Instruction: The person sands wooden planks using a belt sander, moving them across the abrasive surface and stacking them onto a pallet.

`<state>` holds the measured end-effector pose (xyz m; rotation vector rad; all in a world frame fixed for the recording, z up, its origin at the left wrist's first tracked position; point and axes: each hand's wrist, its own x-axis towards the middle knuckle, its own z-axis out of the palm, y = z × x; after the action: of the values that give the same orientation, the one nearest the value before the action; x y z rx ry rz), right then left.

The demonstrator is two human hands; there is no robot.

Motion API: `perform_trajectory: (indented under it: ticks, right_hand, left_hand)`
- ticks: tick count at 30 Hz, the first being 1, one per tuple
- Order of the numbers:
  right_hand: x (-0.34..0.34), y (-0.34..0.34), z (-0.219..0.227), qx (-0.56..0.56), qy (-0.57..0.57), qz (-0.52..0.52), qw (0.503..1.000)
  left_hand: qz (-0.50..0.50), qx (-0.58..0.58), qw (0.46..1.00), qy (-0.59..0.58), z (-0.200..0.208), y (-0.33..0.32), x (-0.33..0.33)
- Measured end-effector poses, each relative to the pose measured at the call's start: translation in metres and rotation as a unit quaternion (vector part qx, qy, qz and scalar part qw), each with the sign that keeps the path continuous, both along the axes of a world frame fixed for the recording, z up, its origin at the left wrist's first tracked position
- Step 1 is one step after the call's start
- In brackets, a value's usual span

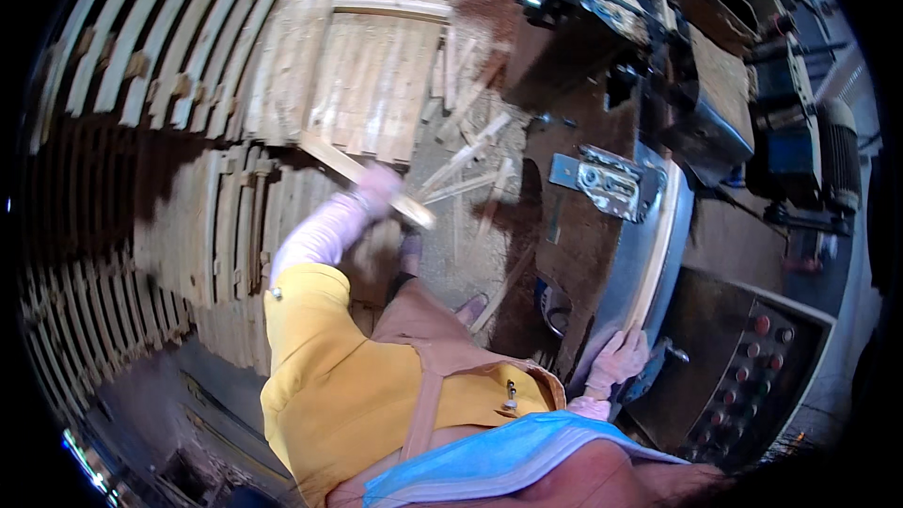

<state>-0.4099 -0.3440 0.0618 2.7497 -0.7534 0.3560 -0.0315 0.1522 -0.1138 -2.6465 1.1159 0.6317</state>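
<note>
Pale wood on both sides of me. Left hand (379, 186) is wrapped around a short board (331, 158), a bit motion-blurred but it's clearly a grip, with the board sticking out past both sides of the fist. That board is out to the left, slanting near the edge of a pile of light planks (381, 85).

Right hand (621, 357) is over at the machine, touching the near end of a long thin strip (656, 249). Can't tell if the fingers are pinching it or just pressing on it. The strip lies lengthwise on the blue-grey metal bed (602, 296), running away from the hand, with a metal bracket (609, 183) just left of its far part. Right of that hand is a dark control panel (729, 376) with rows of buttons, some red.

Loose wood offcuts (463, 165) are scattered across the floor between pile and machine, and slatted stacks (141, 47) fill the far left.
</note>
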Motion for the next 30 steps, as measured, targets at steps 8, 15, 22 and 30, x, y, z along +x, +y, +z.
perform_trajectory:
  ticks: [8, 15, 22, 30]
  right_hand:
    - [0.110, -0.060, -0.009, 0.025, -0.048, 0.061, 0.997]
    - [0.115, 0.044, 0.057, 0.406, 0.117, 0.231, 0.877]
    - [-0.053, 0.082, 0.070, 0.412, -0.073, -0.017, 0.908]
    - [-0.140, 0.059, 0.018, 0.200, -0.052, -0.145, 0.968]
  left_hand:
    - [0.137, -0.267, 0.916, 0.266, 0.184, -0.180, -0.054]
    - [0.330, -0.728, 0.369, 0.475, 0.232, -0.220, -0.001]
    - [0.169, -0.713, 0.547, 0.405, 0.233, -0.368, -0.073]
    - [0.348, -0.453, 0.703, 0.424, 0.105, -0.287, -0.127]
